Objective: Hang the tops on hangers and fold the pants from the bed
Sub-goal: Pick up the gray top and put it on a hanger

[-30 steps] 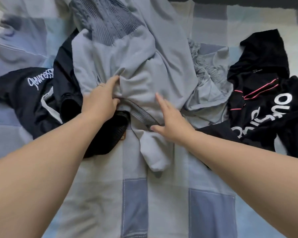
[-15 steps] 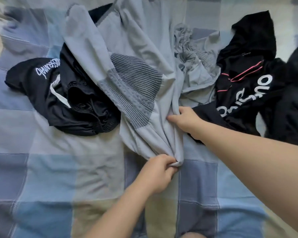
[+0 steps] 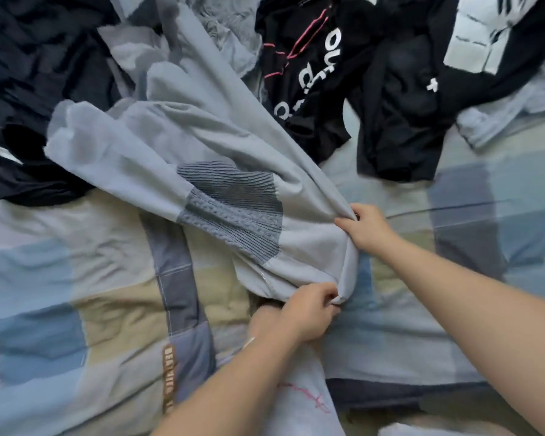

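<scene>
1. Grey pants [image 3: 221, 158]: soft knit with a darker ribbed panel and a short zipper. They lie diagonally across the middle of the bed, with the near end bunched.
2. Left hand [image 3: 309, 309]: fingers curled, pinching the bunched near end.
3. Right hand [image 3: 364, 226]: gripping a fold of the same pants, just beyond the left hand.
4. Black top [image 3: 302, 58]: white lettering and pink lines, crumpled against the pants' far right edge.
5. Dark navy garments [image 3: 29, 73]: heaped at the far left, partly under the pants.
6. Quilt [image 3: 76, 309]: stitched patchwork of blue, beige and grey.
</scene>
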Tool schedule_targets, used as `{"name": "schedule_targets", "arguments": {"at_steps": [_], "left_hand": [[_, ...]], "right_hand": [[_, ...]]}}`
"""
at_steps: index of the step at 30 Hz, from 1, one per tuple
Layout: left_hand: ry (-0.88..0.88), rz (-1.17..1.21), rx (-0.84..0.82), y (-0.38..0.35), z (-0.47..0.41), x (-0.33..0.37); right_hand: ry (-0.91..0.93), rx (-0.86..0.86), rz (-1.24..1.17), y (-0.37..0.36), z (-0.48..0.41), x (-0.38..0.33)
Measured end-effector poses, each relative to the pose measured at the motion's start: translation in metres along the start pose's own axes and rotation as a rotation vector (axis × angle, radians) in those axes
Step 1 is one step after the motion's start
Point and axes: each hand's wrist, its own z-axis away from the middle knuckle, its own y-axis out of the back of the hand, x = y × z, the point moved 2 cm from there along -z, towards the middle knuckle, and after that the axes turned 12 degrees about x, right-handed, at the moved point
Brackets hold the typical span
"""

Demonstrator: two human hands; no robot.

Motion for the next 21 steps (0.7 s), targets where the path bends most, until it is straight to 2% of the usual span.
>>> {"name": "schedule_targets", "arguments": {"at_steps": [7, 11, 14, 17, 21], "left_hand": [[-0.062, -0.093, -0.237, -0.149, 0.018, 0.063], [-0.07, -0.195, -0.277, -0.202, 0.027, 0.073], [-0.025, -0.206, -0.265, -0.209, 0.028, 0.073], [0.032, -0.203, -0.22, -0.19, 0.025, 0.066], [0.036, -0.155, -0.029, -0.129, 0.015, 0.049]], "right_hand": [[-0.158, 0.097, 0.003, 0.077, 0.056, 0.163], [-0.243, 0.136, -0.044, 0.109, 0.086, 0.238], [-0.255, 0.136, -0.072, 0.119, 0.098, 0.261], [-0.237, 0.13, -0.08, 0.117, 0.108, 0.254], [-0.064, 0.212, 0.022, 0.105, 0.107, 0.207]]}}
